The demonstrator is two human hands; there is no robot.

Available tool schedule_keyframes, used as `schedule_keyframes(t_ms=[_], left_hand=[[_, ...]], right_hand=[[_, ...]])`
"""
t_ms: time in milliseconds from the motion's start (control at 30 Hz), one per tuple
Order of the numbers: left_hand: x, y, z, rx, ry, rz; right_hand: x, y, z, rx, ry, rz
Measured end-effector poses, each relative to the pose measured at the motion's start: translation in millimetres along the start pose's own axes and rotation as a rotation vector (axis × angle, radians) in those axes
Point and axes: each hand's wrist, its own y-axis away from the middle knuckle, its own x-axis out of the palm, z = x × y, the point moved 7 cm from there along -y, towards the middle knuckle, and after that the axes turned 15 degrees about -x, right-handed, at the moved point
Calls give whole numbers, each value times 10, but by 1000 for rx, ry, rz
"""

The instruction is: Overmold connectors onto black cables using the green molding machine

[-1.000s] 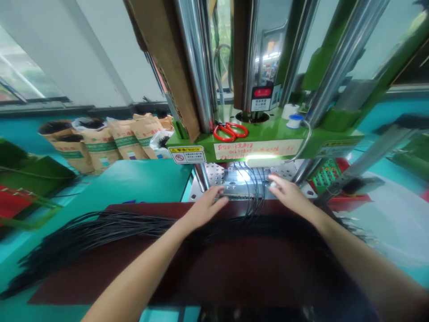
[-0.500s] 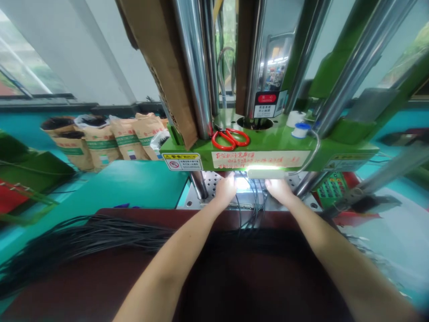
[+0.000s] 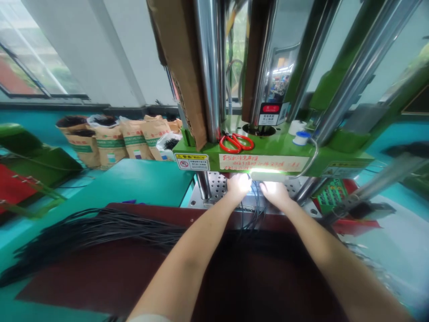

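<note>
Under the green press head point(image 3: 214, 150), both my hands work in the bright lamp light. My left hand point(image 3: 239, 185) is curled closed at the left of a bundle of black cables point(image 3: 257, 203); glare hides what its fingers hold. On the other side, my right hand point(image 3: 276, 193) has its fingers bent in against the cables, and its grip is washed out too. The cables run from between my hands over the front edge of the perforated metal plate point(image 3: 217, 184). A lit lamp bar point(image 3: 268, 176) partly covers the work.
Red-handled scissors point(image 3: 236, 143) and thread spools point(image 3: 301, 137) lie on the press head. A long black cable bundle point(image 3: 100, 228) rests on the dark red board point(image 3: 83, 277) at left. Paper sacks point(image 3: 110, 145) stand behind. A button panel point(image 3: 331, 195) is at right.
My hands have come closer together around the cables, the left hand moving right and the right hand slightly left. The whole view has shifted a little.
</note>
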Motion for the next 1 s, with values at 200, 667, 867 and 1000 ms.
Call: schedule_keyframes(t_ms=[200,667,867,1000], left_hand=[[68,13,5,62,-143,-48],[-4,30,-183,42,-166,-62],[112,170,-283,124,-122,-134],[167,187,-216,127,-126,-160]], right_hand=[[-38,-51,156,-32,46,25],[-92,-118,123,-45,23,-58],[-56,-141,150,-59,-35,-80],[-3,-185,214,-76,-62,-84]])
